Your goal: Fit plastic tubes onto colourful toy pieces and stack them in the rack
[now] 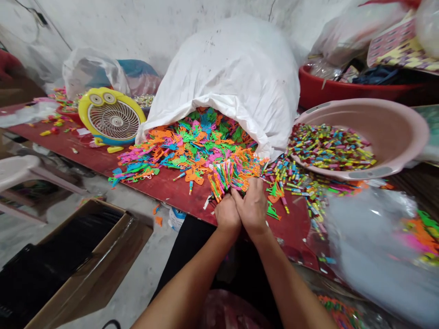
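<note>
Side by side at the front edge of the red table (pixel 171 187), my left hand (pixel 228 212) and my right hand (pixel 253 205) touch each other. Both have curled fingers around the near end of a bundle of colourful plastic pieces (pixel 226 176), striped orange, pink, green and white. Parts of the fingers are hidden behind the hands. Just beyond lies a heap of orange, green, pink and blue plastic pieces (pixel 192 146), spilling from the mouth of a big white sack (pixel 233 68).
A pink basin (pixel 394 123) of small striped tubes (pixel 332 146) stands right, with loose tubes beside it. Left is a yellow fan (pixel 115 119). A cardboard box (pixel 113 260) sits lower left, a clear plastic bag (pixel 370 237) lower right, a red tub (pixel 343 89) behind.
</note>
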Demonstrator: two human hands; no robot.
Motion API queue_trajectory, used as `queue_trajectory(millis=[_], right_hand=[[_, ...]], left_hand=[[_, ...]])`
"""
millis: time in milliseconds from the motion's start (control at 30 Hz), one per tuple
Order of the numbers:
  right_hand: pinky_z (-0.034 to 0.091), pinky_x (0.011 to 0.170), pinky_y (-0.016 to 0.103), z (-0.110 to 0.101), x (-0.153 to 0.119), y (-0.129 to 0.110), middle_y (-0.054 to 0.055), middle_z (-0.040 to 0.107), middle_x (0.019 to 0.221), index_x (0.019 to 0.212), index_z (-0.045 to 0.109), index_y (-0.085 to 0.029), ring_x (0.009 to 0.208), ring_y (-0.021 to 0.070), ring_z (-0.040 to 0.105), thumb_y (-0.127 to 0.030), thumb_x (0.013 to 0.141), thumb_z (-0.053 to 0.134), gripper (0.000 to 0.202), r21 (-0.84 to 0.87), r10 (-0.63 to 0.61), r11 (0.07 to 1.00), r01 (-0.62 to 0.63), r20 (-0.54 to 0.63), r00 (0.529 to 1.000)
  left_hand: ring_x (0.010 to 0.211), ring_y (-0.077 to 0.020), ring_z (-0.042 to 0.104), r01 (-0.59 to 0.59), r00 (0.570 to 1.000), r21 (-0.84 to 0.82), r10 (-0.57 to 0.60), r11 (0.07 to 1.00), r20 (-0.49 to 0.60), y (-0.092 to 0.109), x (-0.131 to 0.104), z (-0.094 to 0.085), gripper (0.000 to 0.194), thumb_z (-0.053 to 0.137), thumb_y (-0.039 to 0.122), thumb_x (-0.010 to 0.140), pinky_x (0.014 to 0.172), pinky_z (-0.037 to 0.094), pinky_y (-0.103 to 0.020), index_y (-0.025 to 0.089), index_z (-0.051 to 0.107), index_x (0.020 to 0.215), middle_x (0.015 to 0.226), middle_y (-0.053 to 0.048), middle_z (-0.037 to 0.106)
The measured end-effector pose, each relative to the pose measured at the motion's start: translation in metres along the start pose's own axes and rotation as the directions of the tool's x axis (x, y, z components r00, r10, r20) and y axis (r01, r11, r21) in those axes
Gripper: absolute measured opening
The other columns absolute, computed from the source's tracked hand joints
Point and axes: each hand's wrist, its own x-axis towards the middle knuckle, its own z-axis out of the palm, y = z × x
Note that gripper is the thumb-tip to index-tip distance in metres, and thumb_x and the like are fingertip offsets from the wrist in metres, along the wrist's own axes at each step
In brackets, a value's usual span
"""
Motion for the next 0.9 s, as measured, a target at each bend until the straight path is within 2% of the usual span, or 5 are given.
queue_trajectory(millis=[167,300,500,667,900], right_hand=[[0.053,0.073,0.038,-0.014,-0.003,0.023,0.008,0.055,0.105,0.115,0.053,-0.022,0.086,0.0221,0.06,-0.033,0.083,0.063,0.035,0.297,-0.049,0.955,0.016,0.106,0.993],[0.053,0.066,0.032,-0.033,-0.01,0.065,0.009,0.062,0.111,0.125,0.052,-0.021,0.075,0.0157,0.063,-0.031,0.08,0.064,0.048,0.495,0.012,0.862,-0.107,0.192,0.981],[0.051,0.069,0.032,-0.047,-0.017,0.117,0.006,0.065,0.091,0.103,0.063,-0.017,0.073,0.0167,0.06,-0.031,0.082,0.06,0.025,0.406,0.161,0.893,-0.194,0.113,0.98],[0.049,0.069,0.03,-0.049,-0.011,0.124,0.004,0.064,0.083,0.097,0.065,-0.018,0.072,0.0161,0.059,-0.029,0.082,0.057,0.019,0.402,0.189,0.894,-0.198,0.062,0.98],[0.049,0.071,0.031,-0.055,-0.012,0.132,0.005,0.066,0.085,0.097,0.065,-0.018,0.076,0.0178,0.061,-0.026,0.082,0.057,0.019,0.44,0.201,0.876,-0.198,0.04,0.979]], left_hand=[[0.091,-0.0233,0.069,-0.03,0.999,0.064,0.031,0.998,-0.025,0.0,-0.004,0.0,0.031,0.044,0.03,0.097,0.074,0.049,-0.028,0.018,0.071,0.103,0.103,-0.012,0.072],[0.094,-0.0233,0.068,-0.072,0.996,0.163,0.08,0.984,-0.04,-0.001,-0.005,-0.002,0.03,0.045,0.033,0.097,0.075,0.047,-0.028,0.02,0.071,0.104,0.106,-0.01,0.072],[0.089,-0.0232,0.069,-0.061,0.993,0.29,0.087,0.955,-0.076,-0.003,-0.005,0.002,0.033,0.045,0.04,0.097,0.069,0.043,-0.028,0.022,0.072,0.103,0.101,-0.01,0.074],[0.087,-0.023,0.069,-0.049,0.995,0.332,0.076,0.942,-0.069,-0.003,-0.002,0.001,0.034,0.047,0.042,0.096,0.068,0.04,-0.027,0.022,0.074,0.1,0.097,-0.011,0.075],[0.081,-0.0188,0.066,-0.092,0.994,0.234,0.101,0.968,-0.03,-0.008,0.001,-0.003,0.025,0.053,0.035,0.093,0.068,0.041,-0.025,0.019,0.072,0.098,0.091,-0.008,0.075]])
